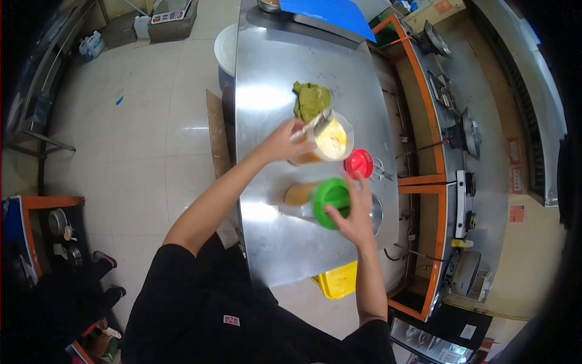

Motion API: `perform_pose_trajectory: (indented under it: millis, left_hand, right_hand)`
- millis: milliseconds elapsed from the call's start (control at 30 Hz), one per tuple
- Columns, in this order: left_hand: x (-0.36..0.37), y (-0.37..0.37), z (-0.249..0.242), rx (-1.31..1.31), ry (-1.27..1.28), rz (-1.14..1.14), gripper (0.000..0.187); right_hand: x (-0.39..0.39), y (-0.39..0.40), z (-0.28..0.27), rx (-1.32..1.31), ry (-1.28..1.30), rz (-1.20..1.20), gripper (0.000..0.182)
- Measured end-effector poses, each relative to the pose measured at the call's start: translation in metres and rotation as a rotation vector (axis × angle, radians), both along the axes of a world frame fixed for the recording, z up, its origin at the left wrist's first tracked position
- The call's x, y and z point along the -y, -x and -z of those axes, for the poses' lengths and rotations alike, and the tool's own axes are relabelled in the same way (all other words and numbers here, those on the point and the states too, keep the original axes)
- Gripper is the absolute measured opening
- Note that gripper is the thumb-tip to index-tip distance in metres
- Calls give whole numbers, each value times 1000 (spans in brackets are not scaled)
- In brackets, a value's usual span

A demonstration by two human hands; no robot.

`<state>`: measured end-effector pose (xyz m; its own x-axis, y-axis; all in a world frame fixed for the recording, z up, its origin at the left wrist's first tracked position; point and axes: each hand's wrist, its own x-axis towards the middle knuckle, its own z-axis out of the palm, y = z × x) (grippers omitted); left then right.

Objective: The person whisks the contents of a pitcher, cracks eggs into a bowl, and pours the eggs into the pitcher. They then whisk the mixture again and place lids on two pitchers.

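Note:
My left hand (pixel 288 142) is closed at the near side of a clear plastic tub (pixel 348 134), its fingers around the pale handle of a flat metal utensil (pixel 325 122). The blade lies over the creamy white and yellow contents. My right hand (pixel 356 212) has its thumb and fingers around the green lid (pixel 332 188) of a see-through jar (pixel 298 194) with tan contents. Beyond that hand are a red lid (pixel 359 164) and scissors (pixel 379 171). A metal bowl (pixel 377 215) is partly hidden behind it.
A crumpled olive-green cloth (pixel 311 100) lies on the steel table (pixel 267 73) past the tub. A blue board (pixel 330 13) is at the far end. A yellow plastic item (pixel 339 282) sits below the near edge. Stoves and woks (pixel 470 133) line the right side.

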<state>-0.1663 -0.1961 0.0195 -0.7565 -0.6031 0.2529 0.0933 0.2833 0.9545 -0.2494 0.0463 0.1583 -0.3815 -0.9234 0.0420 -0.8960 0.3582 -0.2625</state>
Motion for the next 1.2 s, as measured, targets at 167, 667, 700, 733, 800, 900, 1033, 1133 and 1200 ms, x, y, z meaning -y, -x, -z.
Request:
perform_pose_trajectory:
  millis: [167, 667, 700, 733, 800, 900, 1033, 1133, 1200]
  left_hand:
    - [-2, 1, 8, 55, -248, 316, 32]
    - [40, -23, -26, -185, -212, 138, 36]
    - [43, -30, -32, -158, -195, 158, 35]
    - [48, -35, -36, -131, -174, 177, 34]
    - [55, -42, -51, -195, -147, 170, 34]
    - [68, -53, -65, -145, -189, 191, 35]
    - [74, -59, -53, -122, -178, 198, 38]
    - [78, -60, -35, 26, -252, 249, 36]
    - [76, -63, -45, -122, -265, 195, 33]
  right_hand:
    - [109, 4, -28, 239, 469, 34, 62]
    - [175, 41, -51, 1055, 979, 267, 36]
    - [178, 36, -63, 1029, 1066, 316, 38]
    - [180, 34, -71, 1052, 1195, 298, 43]
    - [175, 31, -76, 1112, 1290, 157, 44]
    - [184, 24, -61, 1009, 1119, 306, 47]
    - [170, 19, -87, 1190, 1232, 335, 47]
    - [186, -7, -45, 1073, 1107, 586, 46]
    - [188, 7, -88, 1159, 1213, 656, 47]
